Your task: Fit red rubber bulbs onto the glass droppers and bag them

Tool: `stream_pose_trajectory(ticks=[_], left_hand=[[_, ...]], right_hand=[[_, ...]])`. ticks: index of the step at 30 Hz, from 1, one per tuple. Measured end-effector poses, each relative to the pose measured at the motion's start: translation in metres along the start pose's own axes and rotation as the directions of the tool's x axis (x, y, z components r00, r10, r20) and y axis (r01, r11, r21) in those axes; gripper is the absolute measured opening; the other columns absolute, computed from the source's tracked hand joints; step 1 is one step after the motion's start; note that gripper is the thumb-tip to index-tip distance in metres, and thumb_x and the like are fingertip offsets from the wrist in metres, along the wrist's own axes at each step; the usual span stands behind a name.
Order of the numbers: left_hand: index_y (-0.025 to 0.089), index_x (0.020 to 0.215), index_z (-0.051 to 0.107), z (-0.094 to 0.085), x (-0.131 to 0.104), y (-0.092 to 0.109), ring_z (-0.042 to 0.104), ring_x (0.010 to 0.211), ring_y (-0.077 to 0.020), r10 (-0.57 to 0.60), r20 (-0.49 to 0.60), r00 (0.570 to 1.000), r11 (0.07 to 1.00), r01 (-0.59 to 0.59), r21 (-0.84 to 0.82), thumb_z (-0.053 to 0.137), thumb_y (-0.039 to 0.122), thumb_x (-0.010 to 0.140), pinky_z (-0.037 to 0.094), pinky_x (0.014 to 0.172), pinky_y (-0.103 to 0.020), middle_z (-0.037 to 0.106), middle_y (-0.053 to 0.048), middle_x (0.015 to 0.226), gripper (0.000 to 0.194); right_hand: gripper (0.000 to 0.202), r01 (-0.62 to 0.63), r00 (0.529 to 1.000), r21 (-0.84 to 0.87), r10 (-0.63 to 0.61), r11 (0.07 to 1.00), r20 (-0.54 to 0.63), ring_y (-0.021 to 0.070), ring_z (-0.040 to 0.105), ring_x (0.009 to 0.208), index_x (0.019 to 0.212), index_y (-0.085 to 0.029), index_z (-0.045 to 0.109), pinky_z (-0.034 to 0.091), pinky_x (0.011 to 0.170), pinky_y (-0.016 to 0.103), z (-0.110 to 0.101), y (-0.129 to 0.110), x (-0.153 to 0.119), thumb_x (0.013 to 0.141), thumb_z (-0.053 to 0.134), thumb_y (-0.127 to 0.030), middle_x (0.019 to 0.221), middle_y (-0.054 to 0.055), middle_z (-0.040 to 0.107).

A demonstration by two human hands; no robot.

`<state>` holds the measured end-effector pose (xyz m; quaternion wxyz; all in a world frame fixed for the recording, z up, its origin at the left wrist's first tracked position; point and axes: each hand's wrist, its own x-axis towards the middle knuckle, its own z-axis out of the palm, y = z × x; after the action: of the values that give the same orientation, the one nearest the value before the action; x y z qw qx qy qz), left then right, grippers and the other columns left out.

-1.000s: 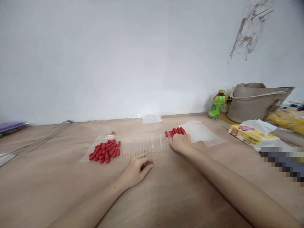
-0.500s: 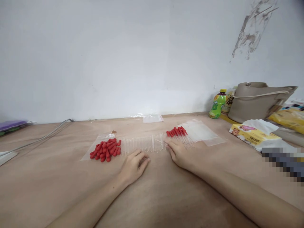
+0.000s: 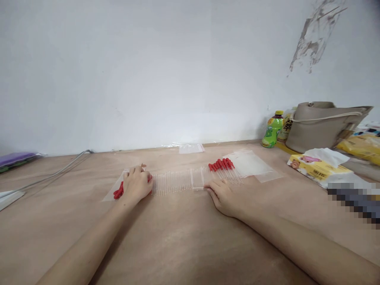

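My left hand (image 3: 137, 184) is over the pile of red rubber bulbs (image 3: 118, 192) on a clear bag; its fingertips are hidden among the bulbs. A row of thin clear tubes (image 3: 172, 181) lies side by side in the middle of the table. My right hand (image 3: 221, 196) rests at the right end of the row, thumb and fingers pinched on the end of one clear tube (image 3: 198, 188), which lies crosswise and points left. Just beyond that hand are several tubes fitted with red bulbs (image 3: 221, 164), lying in a slanted group.
Flat clear bags (image 3: 252, 164) lie right of the bulb-fitted tubes, and a small bag (image 3: 190, 148) is near the wall. At right stand a green bottle (image 3: 271, 130), a grey-beige bag (image 3: 314, 128) and a tissue box (image 3: 319, 168). A cable (image 3: 65, 168) runs at left.
My left hand has moved left from the front of the tubes onto the red bulbs. My right hand has come slightly nearer, and its tube now lies level instead of slanted.
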<state>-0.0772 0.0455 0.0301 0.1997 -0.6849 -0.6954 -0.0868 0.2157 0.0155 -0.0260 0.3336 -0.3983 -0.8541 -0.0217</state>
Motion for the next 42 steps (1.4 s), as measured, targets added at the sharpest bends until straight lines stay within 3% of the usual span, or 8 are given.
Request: stream_pose_trajectory(ticks=[7, 15, 18, 21, 25, 30, 36, 42], left_hand=[[0.015, 0.077, 0.068, 0.008, 0.003, 0.001, 0.044, 0.094, -0.0306, -0.034, -0.024, 0.999, 0.991, 0.037, 0.127, 0.043, 0.033, 0.075, 0.028, 0.076, -0.039, 0.057, -0.016, 0.095, 0.031], [0.012, 0.075, 0.068, 0.007, 0.001, 0.004, 0.045, 0.092, -0.0310, -0.029, -0.077, 0.997, 0.993, 0.038, 0.114, 0.041, 0.025, 0.076, 0.029, 0.076, -0.040, 0.057, -0.017, 0.091, 0.031], [0.014, 0.075, 0.067, -0.004, -0.002, 0.010, 0.046, 0.091, -0.0298, 0.002, -0.185, 0.983, 1.000, -0.002, 0.004, 0.043, 0.025, 0.075, 0.031, 0.077, -0.041, 0.057, -0.014, 0.091, 0.026], [0.015, 0.073, 0.064, -0.016, -0.014, 0.026, 0.050, 0.085, -0.0238, 0.118, -0.272, 0.955, 0.952, -0.186, -0.241, 0.046, 0.025, 0.074, 0.037, 0.078, -0.035, 0.055, -0.008, 0.084, 0.020], [0.017, 0.071, 0.059, -0.018, -0.044, 0.054, 0.053, 0.071, -0.0163, 0.330, -0.177, 0.927, 0.755, -0.372, -0.540, 0.048, 0.021, 0.073, 0.043, 0.066, -0.028, 0.052, -0.003, 0.079, 0.012], [0.016, 0.077, 0.054, -0.006, -0.069, 0.071, 0.050, 0.059, -0.0120, 0.388, -0.121, 0.914, 0.638, -0.361, -0.681, 0.048, 0.013, 0.072, 0.041, 0.053, -0.023, 0.052, -0.001, 0.073, 0.008], [0.018, 0.083, 0.063, -0.001, -0.065, 0.075, 0.054, 0.068, -0.0138, 0.413, -0.116, 0.903, 0.581, -0.359, -0.731, 0.050, 0.025, 0.080, 0.043, 0.063, -0.025, 0.057, -0.003, 0.080, 0.015], [0.018, 0.087, 0.061, 0.000, -0.062, 0.078, 0.056, 0.074, -0.0154, 0.346, -0.108, 0.932, 0.503, -0.282, -0.817, 0.047, 0.027, 0.083, 0.043, 0.066, -0.027, 0.061, -0.003, 0.081, 0.017]], right_hand=[[0.020, 0.001, 1.000, 0.006, -0.001, 1.000, 0.011, 0.0145, 0.055, 0.081, 0.094, -0.019, 0.054, 0.034, 0.074, 0.030, 0.002, 0.002, 0.000, 0.085, 0.037, -0.014, 0.088, 0.003, 0.062], [0.019, 0.006, 1.000, -0.008, -0.006, 1.000, 0.012, 0.0148, 0.055, 0.081, 0.093, -0.018, 0.054, 0.032, 0.074, 0.030, 0.003, 0.002, 0.001, 0.085, 0.038, -0.014, 0.088, 0.004, 0.062], [0.017, -0.010, 1.000, 0.013, 0.010, 1.000, -0.015, 0.0144, 0.055, 0.077, 0.090, -0.018, 0.053, 0.033, 0.074, 0.030, 0.000, -0.001, 0.002, 0.084, 0.037, -0.014, 0.084, 0.003, 0.062], [0.013, -0.067, 0.997, 0.054, 0.069, 0.996, -0.043, 0.0140, 0.053, 0.070, 0.081, -0.018, 0.050, 0.034, 0.069, 0.029, -0.005, -0.004, 0.002, 0.083, 0.038, -0.015, 0.076, 0.002, 0.060], [0.012, -0.127, 0.988, 0.082, 0.133, 0.989, -0.074, 0.0143, 0.052, 0.066, 0.076, -0.018, 0.048, 0.034, 0.063, 0.028, -0.008, 0.000, 0.002, 0.084, 0.039, -0.018, 0.071, 0.001, 0.058], [0.017, -0.095, 0.992, 0.061, 0.100, 0.994, -0.080, 0.0143, 0.055, 0.072, 0.089, -0.019, 0.055, 0.034, 0.068, 0.028, -0.003, 0.008, 0.000, 0.086, 0.038, -0.020, 0.080, 0.003, 0.061], [0.019, 0.013, 0.998, 0.023, -0.012, 1.000, -0.061, 0.0136, 0.054, 0.073, 0.092, -0.019, 0.058, 0.032, 0.074, 0.031, -0.001, 0.002, -0.002, 0.085, 0.041, -0.020, 0.081, 0.004, 0.062], [0.016, 0.055, 0.997, 0.093, -0.050, 0.994, -0.052, 0.0114, 0.055, 0.072, 0.090, -0.019, 0.057, 0.032, 0.074, 0.029, -0.005, -0.014, -0.003, 0.085, 0.042, -0.019, 0.081, 0.002, 0.062]])
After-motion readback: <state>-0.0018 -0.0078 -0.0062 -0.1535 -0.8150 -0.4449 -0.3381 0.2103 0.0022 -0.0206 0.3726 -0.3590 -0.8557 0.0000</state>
